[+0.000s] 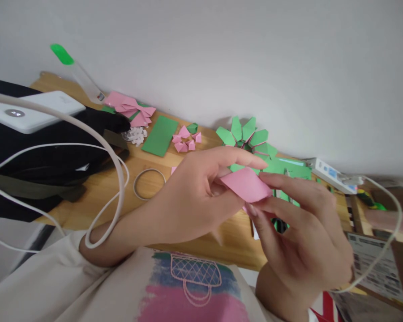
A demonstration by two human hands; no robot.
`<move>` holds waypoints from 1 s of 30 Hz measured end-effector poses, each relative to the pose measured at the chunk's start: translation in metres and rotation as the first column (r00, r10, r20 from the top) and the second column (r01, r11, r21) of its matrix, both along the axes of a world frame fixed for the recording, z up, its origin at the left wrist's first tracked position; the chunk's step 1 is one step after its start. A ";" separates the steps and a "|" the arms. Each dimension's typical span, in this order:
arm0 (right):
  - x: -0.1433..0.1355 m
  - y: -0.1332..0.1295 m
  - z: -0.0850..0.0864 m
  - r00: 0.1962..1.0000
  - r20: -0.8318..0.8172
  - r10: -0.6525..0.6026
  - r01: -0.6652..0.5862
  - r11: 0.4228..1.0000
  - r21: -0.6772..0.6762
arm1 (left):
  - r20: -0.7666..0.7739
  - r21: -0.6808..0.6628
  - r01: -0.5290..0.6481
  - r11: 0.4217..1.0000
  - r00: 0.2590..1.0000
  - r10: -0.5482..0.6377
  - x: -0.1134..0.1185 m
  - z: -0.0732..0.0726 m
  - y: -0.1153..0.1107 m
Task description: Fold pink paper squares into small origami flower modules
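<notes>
Pink paper piece (246, 184) is held above the wooden surface (238, 250), between both hands; the grip of left hand (201, 197) and right hand (302, 228) is closed on its edges. Likely fault: uneven finger pressure creases the curved sheet. White cable (121, 184) crosses the left forearm (130, 228) in view; a snag could jerk the hold, contact unclear.

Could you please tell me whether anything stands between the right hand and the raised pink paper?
Nothing visible does: the right hand touches the pink paper directly, and the left hand holds its other side. A pale cable crosses the left forearm, away from the paper.
</notes>
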State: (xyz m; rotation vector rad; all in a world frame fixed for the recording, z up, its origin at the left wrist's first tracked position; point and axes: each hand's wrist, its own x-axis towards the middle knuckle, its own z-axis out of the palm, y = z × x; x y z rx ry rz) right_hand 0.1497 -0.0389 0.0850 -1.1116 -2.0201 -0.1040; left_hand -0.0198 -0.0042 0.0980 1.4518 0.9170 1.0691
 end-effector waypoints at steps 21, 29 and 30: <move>0.009 -0.005 0.015 0.960 0.280 -0.013 0.001 0.999 0.046 | -0.101 -0.030 0.049 0.998 0.993 -0.052 -0.003 -0.006 -0.003; 0.009 -0.002 0.025 0.919 0.380 0.103 -0.147 0.985 0.089 | -0.110 -0.093 0.036 0.995 0.993 -0.046 -0.001 -0.003 -0.004; 0.008 -0.002 0.026 0.922 0.369 0.114 -0.152 0.985 0.075 | -0.113 -0.102 0.030 0.994 0.993 -0.042 -0.001 -0.003 -0.003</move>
